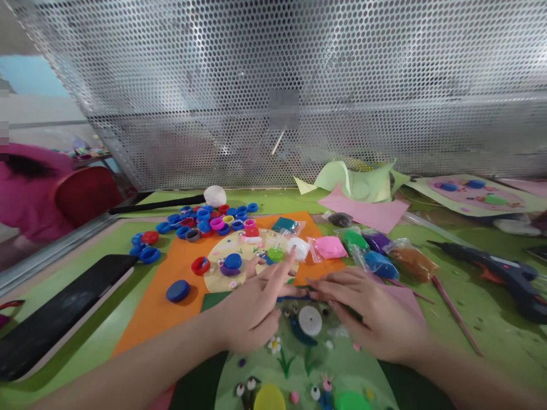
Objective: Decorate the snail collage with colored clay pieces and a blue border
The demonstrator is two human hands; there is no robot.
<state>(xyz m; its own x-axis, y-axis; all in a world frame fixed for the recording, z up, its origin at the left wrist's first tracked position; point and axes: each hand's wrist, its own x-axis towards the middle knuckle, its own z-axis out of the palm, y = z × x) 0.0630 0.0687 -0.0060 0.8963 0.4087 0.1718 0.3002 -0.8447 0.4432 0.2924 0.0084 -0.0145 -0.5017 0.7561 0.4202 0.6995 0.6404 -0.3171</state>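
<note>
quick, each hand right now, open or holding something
Left hand: one finger outstretched, others bent; any grip can't be told.
Right hand: fingers slightly bent; whether it holds anything can't be told.

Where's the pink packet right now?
In the head view, the pink packet lies right of centre, beyond the right hand, between the white lump and the green packet.

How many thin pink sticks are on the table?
2: one pink stick nearer the glue gun, another pink stick between the right hand and the brown bag. More may be hidden under things.
</note>
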